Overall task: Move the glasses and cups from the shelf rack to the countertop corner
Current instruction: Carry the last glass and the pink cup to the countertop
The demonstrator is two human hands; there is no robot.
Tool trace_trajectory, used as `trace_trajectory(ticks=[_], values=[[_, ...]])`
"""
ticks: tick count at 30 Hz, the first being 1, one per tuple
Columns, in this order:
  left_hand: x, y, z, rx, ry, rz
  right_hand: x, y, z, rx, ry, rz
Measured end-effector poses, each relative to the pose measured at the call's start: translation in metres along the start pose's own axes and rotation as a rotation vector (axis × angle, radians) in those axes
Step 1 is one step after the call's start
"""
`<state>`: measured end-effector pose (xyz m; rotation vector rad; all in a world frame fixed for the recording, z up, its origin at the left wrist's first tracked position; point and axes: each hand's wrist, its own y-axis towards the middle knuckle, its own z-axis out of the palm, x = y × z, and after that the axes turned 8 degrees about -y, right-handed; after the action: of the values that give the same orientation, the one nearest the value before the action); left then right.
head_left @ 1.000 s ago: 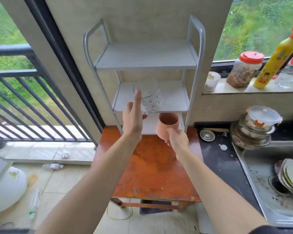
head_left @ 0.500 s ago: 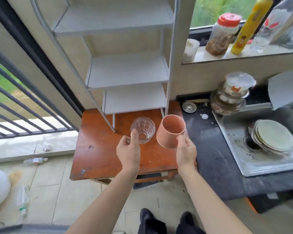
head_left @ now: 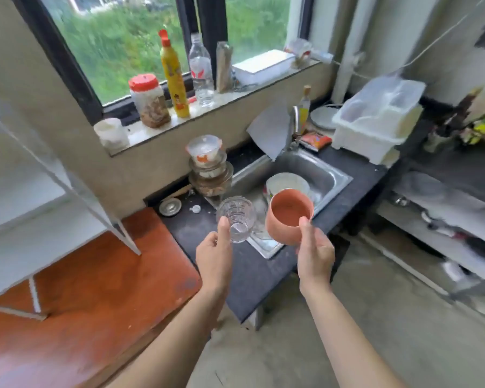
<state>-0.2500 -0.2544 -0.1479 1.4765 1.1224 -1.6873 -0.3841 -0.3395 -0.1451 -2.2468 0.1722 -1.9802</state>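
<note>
My left hand (head_left: 214, 254) grips a clear patterned glass (head_left: 236, 218), thumb on its near side, and holds it in the air above the dark countertop (head_left: 244, 273). My right hand (head_left: 315, 252) grips a terracotta-coloured cup (head_left: 289, 217), tilted so its inside faces me, over the near edge of the sink (head_left: 319, 169). The white shelf rack (head_left: 67, 189) stands at the left on the orange wooden table (head_left: 95, 289); the shelves that I can see hold nothing.
A stack of lidded bowls (head_left: 209, 169) stands at the back left of the counter beside a small metal lid (head_left: 170, 206). Plates lie in the sink. A white dish rack (head_left: 375, 119) fills the counter's far right corner. Jars and bottles line the windowsill (head_left: 140, 135).
Both hands have carried the glass and the cup away from the rack and to the right, from above the wooden table to above the counter by the sink. My view has turned right.
</note>
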Motion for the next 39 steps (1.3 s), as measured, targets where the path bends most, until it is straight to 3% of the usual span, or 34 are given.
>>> trace_trajectory(ticks=[13, 16, 23, 31, 39], values=[[0.004, -0.183, 0.333, 0.457, 0.073, -0.012, 0.009, 0.142, -0.333, -0.444, 0.069, 0.051], [0.010, -0.210, 0.398, 0.568, 0.087, 0.041, 0.008, 0.171, -0.392, -0.552, 0.056, 0.062], [0.055, -0.258, 0.563, 0.793, 0.127, -0.032, -0.019, 0.252, -0.513, -0.772, 0.043, 0.177], [0.080, -0.340, 0.781, 1.087, 0.313, -0.046, -0.014, 0.367, -0.668, -0.986, -0.039, 0.322], [0.097, -0.442, 0.944, 1.388, 0.409, -0.054, -0.011, 0.418, -0.823, -1.204, 0.001, 0.393]])
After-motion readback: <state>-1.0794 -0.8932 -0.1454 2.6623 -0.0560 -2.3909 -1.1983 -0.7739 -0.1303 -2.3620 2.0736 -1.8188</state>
